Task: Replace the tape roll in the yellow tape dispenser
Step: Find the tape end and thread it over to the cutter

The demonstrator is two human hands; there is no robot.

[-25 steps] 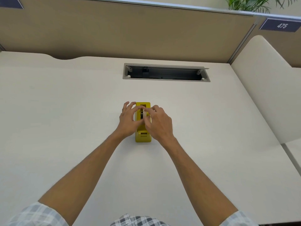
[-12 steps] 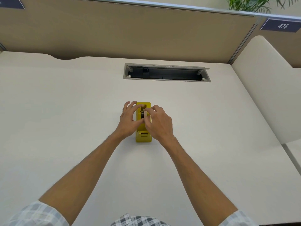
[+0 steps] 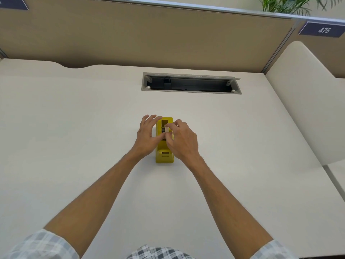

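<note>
- Dispenser [image 3: 164, 154] sits mid-desk [image 3: 74, 137], roll [image 3: 166, 130] in its cradle.
- Right hand [image 3: 182, 141] pinches the roll from above.
- Left hand [image 3: 147, 135] braces the dispenser's left side, fingers spread.
- Cable tray [image 3: 191, 84] lies beyond.

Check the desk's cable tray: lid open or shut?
Open. The cable tray shows its dark inside, the lid raised along its far edge.

A yellow tape dispenser [image 3: 164, 152] on a cream-white desk [image 3: 74, 128], tan partition [image 3: 130, 34] behind, navy number plate [image 3: 323, 30], green plant [image 3: 291, 4], grey-and-white plaid sleeves [image 3: 41, 245].
</note>
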